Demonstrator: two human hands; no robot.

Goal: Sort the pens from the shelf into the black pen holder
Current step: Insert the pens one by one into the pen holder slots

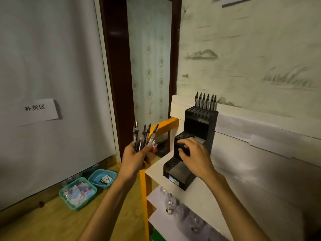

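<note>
Pens in hand: a bunch of dark-capped pens (pixel 145 136) stands upright in the left hand, fanned out at the top, held off the left edge of the shelf.
Pens already placed: a row of six pens (pixel 206 101) stands upright in the top tier of the holder, at its back, close to the wall.
Black pen holder (pixel 199 133): a three-tier stepped rack with small holes in each step; it stands on the white shelf top near its front left corner, lowest step toward the person, with a small label on the front face.
Left hand (pixel 136 156): fingers curled together and clamped round the lower part of the pen bunch, thumb across the front.
Right hand (pixel 194 154): lies over the middle tier of the holder, palm down, fingers bent and touching the black block; I cannot tell whether they pinch a pen.
Shelf (pixel 243 180): white top board on an orange frame (pixel 145 197), set against the patterned wall; lower boards hold clear items, blurred.
Floor, left of the shelf: two teal baskets (pixel 78 193) side by side, the nearer one full of small packets, the farther one holding a few.
White panel at left: a paper label (pixel 39 111) with printed characters is stuck on it.
</note>
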